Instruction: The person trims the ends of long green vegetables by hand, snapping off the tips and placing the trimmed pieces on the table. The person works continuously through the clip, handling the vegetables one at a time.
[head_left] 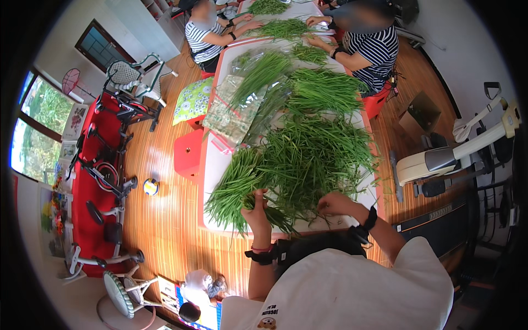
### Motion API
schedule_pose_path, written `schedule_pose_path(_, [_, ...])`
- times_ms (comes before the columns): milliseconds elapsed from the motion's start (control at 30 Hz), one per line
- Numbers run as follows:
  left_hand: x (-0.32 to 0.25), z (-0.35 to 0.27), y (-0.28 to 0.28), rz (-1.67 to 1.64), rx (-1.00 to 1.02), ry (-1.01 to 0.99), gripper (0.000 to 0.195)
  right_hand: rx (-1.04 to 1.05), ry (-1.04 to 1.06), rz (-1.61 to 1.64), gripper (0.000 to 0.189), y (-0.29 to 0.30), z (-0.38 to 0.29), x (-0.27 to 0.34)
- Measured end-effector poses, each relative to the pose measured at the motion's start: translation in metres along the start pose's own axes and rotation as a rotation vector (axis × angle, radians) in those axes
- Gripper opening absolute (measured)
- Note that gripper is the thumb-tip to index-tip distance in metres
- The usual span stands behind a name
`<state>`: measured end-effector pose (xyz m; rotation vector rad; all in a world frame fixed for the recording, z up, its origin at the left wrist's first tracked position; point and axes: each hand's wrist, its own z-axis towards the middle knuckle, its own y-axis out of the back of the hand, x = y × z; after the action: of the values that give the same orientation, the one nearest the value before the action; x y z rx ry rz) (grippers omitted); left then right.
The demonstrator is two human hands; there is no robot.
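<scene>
My left hand (256, 208) is closed around a bunch of long green stalks (276, 218) at the near edge of the white table. Beside it a neater pile of green stalks (237, 185) lies with its stems together. My right hand (336, 204) is bent low over the near right part of a large loose heap of leafy green stalks (313, 156); its fingertips are close together, and whether they pinch a stalk cannot be told. Behind the heap lies an aligned pile of green stalks (324, 90). Further left, more stalks (264, 74) rest on clear plastic.
A patterned sheet (235, 109) and pink-and-white strips (221, 143) lie on the table's left side. Two people in striped shirts (206, 39) (371, 53) handle greens at the far end. A red stool (187, 154) stands left; a child (198, 288) is on the floor behind left.
</scene>
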<state>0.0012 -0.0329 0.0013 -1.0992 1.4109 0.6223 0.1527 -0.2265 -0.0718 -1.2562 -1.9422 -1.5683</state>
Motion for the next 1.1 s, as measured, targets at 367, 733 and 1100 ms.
schedule_pose_path(367, [0.002,-0.035,0.011,0.041,0.006,-0.008,0.014,-0.479,-0.155,-0.483,0.012,0.026,0.142,-0.078])
schedule_pose_path(733, [-0.003,-0.042,0.004,0.231,0.131,0.074,0.014,-0.477,0.128,-0.08,0.008,0.071,0.071,-0.001])
schedule_pose_path(1100, [0.019,-0.038,-0.033,0.82,0.415,-0.528,0.025,-0.559,0.314,-0.103,0.013,0.047,-0.002,0.075])
